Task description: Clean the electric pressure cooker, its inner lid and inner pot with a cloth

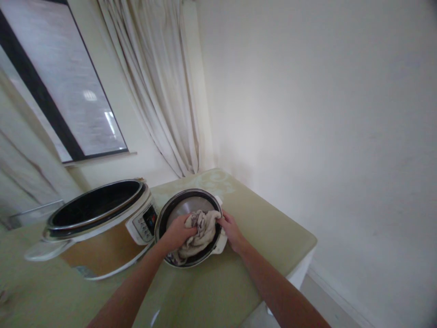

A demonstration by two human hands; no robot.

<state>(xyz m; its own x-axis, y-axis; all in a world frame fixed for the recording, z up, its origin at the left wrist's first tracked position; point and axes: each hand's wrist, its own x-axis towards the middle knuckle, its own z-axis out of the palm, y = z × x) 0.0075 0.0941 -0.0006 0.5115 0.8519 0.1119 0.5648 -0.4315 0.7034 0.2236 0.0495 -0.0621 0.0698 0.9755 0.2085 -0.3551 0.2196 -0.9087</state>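
One open cooker [105, 250] stands beside the lid [186, 205].

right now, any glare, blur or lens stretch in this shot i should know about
Head view: bright reflections on the window and a small white glint low on the table; head view: a pale sheen inside the lid, next to the cloth; head view: the cooker looks stretched, probably by the lens, its panel lettering too soft to read.
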